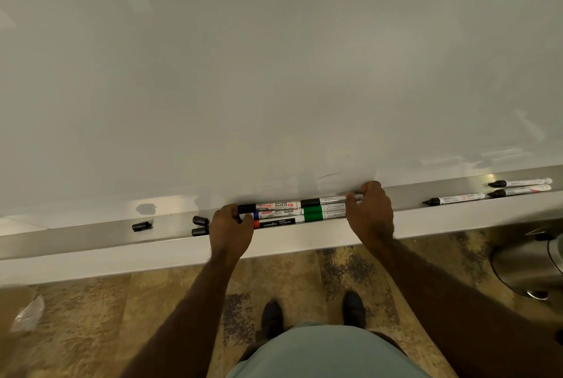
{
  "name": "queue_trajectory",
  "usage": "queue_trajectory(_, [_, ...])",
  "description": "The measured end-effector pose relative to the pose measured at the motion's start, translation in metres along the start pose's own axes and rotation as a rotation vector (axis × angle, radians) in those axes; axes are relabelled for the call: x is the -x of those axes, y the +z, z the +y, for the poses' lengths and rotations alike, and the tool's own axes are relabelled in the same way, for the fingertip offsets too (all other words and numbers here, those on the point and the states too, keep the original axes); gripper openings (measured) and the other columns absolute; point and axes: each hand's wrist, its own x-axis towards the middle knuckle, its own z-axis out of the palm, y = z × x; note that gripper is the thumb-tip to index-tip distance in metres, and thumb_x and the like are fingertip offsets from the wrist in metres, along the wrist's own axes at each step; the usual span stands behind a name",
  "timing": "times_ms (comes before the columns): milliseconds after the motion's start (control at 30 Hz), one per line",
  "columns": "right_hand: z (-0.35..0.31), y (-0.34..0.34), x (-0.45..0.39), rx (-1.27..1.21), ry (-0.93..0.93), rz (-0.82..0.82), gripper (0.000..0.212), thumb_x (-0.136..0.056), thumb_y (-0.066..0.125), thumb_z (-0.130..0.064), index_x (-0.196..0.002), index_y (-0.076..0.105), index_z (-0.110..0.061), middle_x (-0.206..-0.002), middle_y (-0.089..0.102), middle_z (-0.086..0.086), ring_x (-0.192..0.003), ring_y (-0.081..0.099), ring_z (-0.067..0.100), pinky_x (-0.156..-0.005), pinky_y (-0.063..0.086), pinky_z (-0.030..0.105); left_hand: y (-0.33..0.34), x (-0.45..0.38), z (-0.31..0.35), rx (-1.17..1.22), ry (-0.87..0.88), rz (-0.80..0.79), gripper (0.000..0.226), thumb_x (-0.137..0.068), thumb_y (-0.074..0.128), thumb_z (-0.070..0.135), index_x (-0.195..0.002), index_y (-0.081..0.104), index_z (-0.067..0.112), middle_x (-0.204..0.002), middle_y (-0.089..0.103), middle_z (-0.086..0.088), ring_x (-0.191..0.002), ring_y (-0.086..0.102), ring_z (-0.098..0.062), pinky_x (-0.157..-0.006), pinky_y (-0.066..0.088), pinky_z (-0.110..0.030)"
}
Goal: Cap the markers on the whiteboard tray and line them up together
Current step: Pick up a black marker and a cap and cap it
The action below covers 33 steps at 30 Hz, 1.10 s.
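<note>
Several capped markers (292, 212) lie bunched side by side on the metal whiteboard tray (91, 236), with black, blue, red and green caps showing. My left hand (230, 231) presses against their left ends and my right hand (370, 213) cups their right ends, squeezing the bunch between them. Three loose black caps lie to the left: one (142, 226) apart, two (200, 225) close to my left hand. Three uncapped black-tipped markers (457, 198) (522, 182) (521, 191) rest on the tray at the far right.
The whiteboard (274, 73) fills the view above the tray. A steel bin (530, 268) stands on the patterned floor at the right. A scrap of clear plastic (29, 315) lies on the floor at the left. My shoes (313, 313) are below the tray.
</note>
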Motion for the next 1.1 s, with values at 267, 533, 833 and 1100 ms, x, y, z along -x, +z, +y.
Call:
queue_trajectory(267, [0.007,-0.003,0.000,0.054,-0.106,0.084,0.028,-0.084,0.064,-0.025,-0.103,0.052,-0.009,-0.103,0.057,0.011,-0.096,0.051,0.026,-0.077,0.049,0.040,-0.005,-0.001,-0.002,0.018,0.015,0.026,0.018,-0.086,0.061,0.019,-0.103,0.064,0.013,-0.080,0.059,0.010,-0.073,0.054,-0.010,-0.074,0.049,-0.029])
queue_trajectory(533, [0.063,-0.054,-0.028,0.345,-0.274,0.178,0.018,-0.080,0.059,-0.011,-0.098,0.057,-0.009,-0.101,0.059,0.016,-0.092,0.050,0.032,-0.077,0.039,0.040,-0.047,-0.017,-0.026,-0.152,0.146,0.207,0.033,-0.080,0.054,-0.003,-0.110,0.067,0.001,-0.112,0.066,-0.019,-0.103,0.061,-0.035,-0.093,0.045,-0.038])
queue_trajectory(833, [0.111,-0.109,-0.065,0.590,-0.165,-0.054,0.032,-0.067,0.059,-0.002,-0.095,0.064,-0.016,-0.111,0.060,0.015,-0.103,0.047,0.038,-0.083,0.045,0.050,-0.092,-0.038,-0.067,-0.287,0.076,0.050,0.025,-0.086,0.062,0.013,-0.110,0.069,0.010,-0.108,0.067,-0.016,-0.094,0.063,-0.032,-0.079,0.044,-0.035])
queue_trajectory(1100, [0.109,-0.123,-0.089,0.551,-0.190,-0.375,0.033,-0.074,0.063,-0.006,-0.106,0.061,-0.012,-0.112,0.055,0.012,-0.107,0.045,0.034,-0.088,0.041,0.041,-0.070,-0.036,-0.053,-0.415,0.004,0.093,0.038,-0.085,0.060,0.048,-0.109,0.068,0.020,-0.104,0.069,-0.011,-0.099,0.061,-0.035,-0.085,0.051,-0.045])
